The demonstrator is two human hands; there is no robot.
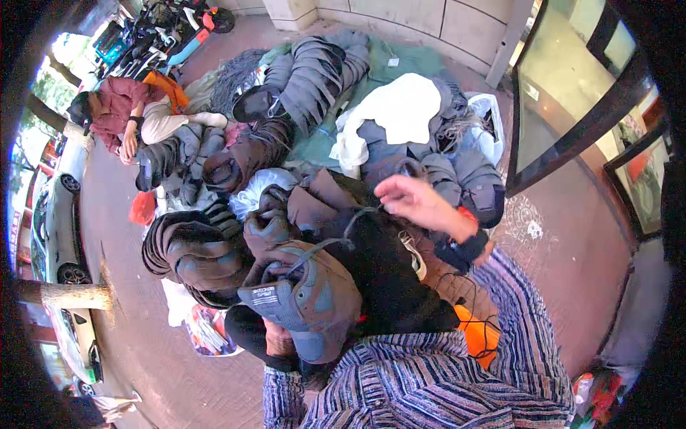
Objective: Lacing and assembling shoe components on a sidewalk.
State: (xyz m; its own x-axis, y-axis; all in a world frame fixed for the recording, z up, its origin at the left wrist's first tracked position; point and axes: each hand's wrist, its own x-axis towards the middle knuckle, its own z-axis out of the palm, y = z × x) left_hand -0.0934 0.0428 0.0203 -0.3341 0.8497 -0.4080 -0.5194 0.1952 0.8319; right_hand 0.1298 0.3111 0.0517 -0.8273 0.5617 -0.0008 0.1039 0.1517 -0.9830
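Note:
Against my lap rests a grey-brown shoe upper (321,293) with blue-grey panels and a printed white label. My left hand (279,340) grips it from below at its left side; most of the fingers are hidden behind it. From the upper a grey shoelace (330,243) arcs up over the black cloth on my lap. My right hand (418,202) is raised to the right, fingers drawn together, with the lace's far end at the fingertips. Beside the held piece lies another brown upper (268,227), and stacked uppers (191,250) sit to the left.
Further piles of grey uppers (311,75) lie ahead, with a white cloth (400,111) on top. Another person (125,107) sits bent over at the far left. A glass door (572,93) stands at right; an orange item (475,334) with black cords lies near my right arm.

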